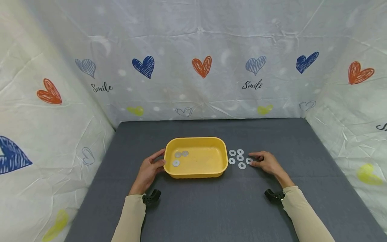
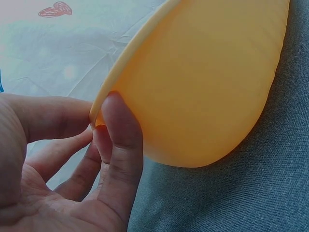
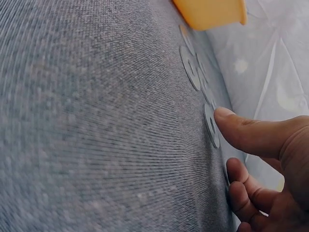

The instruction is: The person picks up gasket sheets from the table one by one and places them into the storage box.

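A shallow yellow plastic tub (image 1: 205, 156) stands on the dark cloth, with three flat metal washers (image 1: 176, 163) on its floor at the left. My left hand (image 1: 148, 171) grips its left end; in the left wrist view the thumb (image 2: 123, 121) and fingers pinch the rim. Several more washers (image 1: 242, 163) lie flat on the cloth just right of the tub. Over at the rightmost washer (image 3: 210, 123), my right hand (image 1: 267, 163) has its thumb tip at the washer's edge. Its index finger points left behind that washer, and the other fingers are loosely bent.
Dark grey cloth (image 1: 211, 208) covers the table. A pale curtain (image 1: 169, 43) printed with hearts and "Smile" hangs at the back and both sides. Each wrist wears a black band (image 1: 152, 197).
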A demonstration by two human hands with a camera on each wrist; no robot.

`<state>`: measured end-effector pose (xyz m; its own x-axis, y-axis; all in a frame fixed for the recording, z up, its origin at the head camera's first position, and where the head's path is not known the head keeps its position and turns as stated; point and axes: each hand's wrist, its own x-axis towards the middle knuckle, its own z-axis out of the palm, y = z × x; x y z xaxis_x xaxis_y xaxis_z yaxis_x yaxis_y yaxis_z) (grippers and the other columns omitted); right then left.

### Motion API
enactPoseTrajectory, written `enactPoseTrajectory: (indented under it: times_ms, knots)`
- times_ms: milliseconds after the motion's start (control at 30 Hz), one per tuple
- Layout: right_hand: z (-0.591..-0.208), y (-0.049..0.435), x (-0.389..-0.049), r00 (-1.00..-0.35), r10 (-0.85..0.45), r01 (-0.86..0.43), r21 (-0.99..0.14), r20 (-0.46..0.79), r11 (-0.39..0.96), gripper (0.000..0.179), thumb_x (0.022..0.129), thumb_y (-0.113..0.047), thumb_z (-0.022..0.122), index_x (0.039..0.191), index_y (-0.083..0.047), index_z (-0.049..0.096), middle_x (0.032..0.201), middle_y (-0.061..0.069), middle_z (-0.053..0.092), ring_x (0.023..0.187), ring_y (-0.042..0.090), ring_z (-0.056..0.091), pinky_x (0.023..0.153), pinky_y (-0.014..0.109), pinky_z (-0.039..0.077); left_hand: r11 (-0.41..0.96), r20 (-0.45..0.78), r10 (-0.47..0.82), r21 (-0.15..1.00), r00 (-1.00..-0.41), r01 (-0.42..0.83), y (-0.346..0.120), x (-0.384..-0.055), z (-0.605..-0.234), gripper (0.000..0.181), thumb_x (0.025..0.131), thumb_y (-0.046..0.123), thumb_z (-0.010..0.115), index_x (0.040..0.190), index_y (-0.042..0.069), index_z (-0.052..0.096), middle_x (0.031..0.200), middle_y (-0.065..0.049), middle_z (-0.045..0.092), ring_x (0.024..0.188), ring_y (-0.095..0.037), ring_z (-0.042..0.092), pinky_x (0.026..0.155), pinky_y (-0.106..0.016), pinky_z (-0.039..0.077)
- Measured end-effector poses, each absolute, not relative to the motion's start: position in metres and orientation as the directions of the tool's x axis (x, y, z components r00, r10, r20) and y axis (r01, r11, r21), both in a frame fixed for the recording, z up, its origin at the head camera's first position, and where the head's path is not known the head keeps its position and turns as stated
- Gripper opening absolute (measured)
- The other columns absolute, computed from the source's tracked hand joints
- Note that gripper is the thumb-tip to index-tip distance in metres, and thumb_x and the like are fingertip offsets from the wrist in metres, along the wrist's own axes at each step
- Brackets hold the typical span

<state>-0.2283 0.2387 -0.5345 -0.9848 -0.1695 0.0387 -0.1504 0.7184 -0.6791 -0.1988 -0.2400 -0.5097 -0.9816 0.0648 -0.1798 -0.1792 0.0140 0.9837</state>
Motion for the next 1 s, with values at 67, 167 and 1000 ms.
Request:
enactPoseTrajectory:
  times_ms: [67,167,1000]
  knots:
    - [-0.535,0.238,-0.228,-0.986,-0.163,-0.148,-0.678,0.042,0.720,0.035,0.083,-0.016,0.078,0.116,-0.007,0.073,0.098,0.013,0.061,0.086,0.021,0.050,0.074,0.031,0.038,0.014,-0.180,0.067,0.984,-0.981,-0.179,-0.240,-0.199,-0.510,0.057,0.096,0.010,0.061,0.150,0.016,0.042,0.150,-0.010,0.042,0.100,-0.020,0.066,0.080,-0.025,0.057]
    - [-0.538,0.238,-0.228,-0.986,-0.160,-0.156,-0.672,0.056,0.724,0.034,0.083,-0.017,0.078,0.115,-0.008,0.074,0.099,0.014,0.063,0.087,0.022,0.052,0.075,0.032,0.040,0.012,-0.180,0.068,0.984,-0.981,-0.180,-0.240,-0.199,-0.510,0.057,0.096,0.009,0.060,0.150,0.015,0.042,0.149,-0.010,0.042,0.099,-0.019,0.066,0.080,-0.025,0.057]
    - [-0.543,0.235,-0.225,-0.990,-0.011,-0.113,-0.749,0.139,0.652,0.015,0.085,-0.004,0.073,0.099,-0.003,0.067,0.086,0.013,0.068,0.072,0.011,0.054,0.067,0.025,0.043,0.017,-0.176,0.053,0.984,-0.983,-0.176,-0.242,-0.199,-0.512,0.055,0.096,0.008,0.060,0.149,0.014,0.044,0.148,-0.010,0.043,0.098,-0.019,0.064,0.078,-0.023,0.056]
